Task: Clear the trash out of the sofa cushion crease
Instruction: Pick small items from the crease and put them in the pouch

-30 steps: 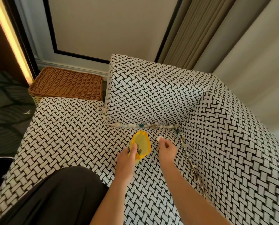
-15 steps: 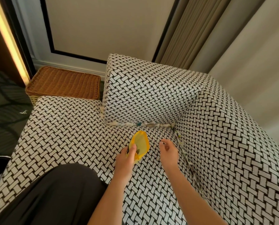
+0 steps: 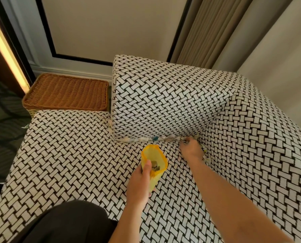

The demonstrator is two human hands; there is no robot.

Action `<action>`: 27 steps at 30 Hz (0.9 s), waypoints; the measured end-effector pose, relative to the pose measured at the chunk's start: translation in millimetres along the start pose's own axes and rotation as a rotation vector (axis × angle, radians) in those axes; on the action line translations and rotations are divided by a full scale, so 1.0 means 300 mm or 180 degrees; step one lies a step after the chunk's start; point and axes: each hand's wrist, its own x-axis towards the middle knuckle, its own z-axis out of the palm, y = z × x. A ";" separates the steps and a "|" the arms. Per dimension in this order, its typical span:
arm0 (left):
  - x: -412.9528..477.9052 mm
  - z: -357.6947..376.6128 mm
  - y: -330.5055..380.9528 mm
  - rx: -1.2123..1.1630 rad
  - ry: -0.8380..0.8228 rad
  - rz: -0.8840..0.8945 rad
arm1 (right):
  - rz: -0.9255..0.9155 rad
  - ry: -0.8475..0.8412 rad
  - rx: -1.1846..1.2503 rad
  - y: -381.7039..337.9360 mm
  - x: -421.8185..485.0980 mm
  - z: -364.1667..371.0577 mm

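Note:
A black-and-white woven-pattern sofa (image 3: 72, 155) fills the view. Crumpled scraps of trash (image 3: 146, 139) line the crease under the block back cushion (image 3: 163, 102), and more scraps (image 3: 206, 159) run down the crease at the right. My left hand (image 3: 141, 181) grips a small yellow bag (image 3: 155, 165) held open, with some bits inside. My right hand (image 3: 191, 148) reaches to the corner of the crease, its fingertips at the trash there; I cannot see whether they pinch a piece.
A brown wicker basket (image 3: 67, 92) stands behind the sofa at the left. Beige curtains (image 3: 216, 32) hang at the back right. My dark-clothed knee (image 3: 64, 223) rests on the seat at the bottom. Dark floor (image 3: 4, 120) lies to the left.
My right hand has moved from beside the bag up and right to the corner of the crease. The left hand keeps holding the yellow bag.

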 end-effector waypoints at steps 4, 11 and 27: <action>0.032 0.002 -0.015 -0.0059 -0.0051 -0.0111 | 0.0103 -0.0149 -0.0038 -0.022 0.040 -0.015; 0.041 0.002 -0.018 -0.0203 -0.0127 -0.0217 | 0.0076 -0.0248 -0.0189 -0.028 0.071 -0.016; 0.004 0.002 0.010 -0.0220 -0.0196 -0.0078 | -0.0338 -0.0244 0.2899 -0.006 -0.385 -0.035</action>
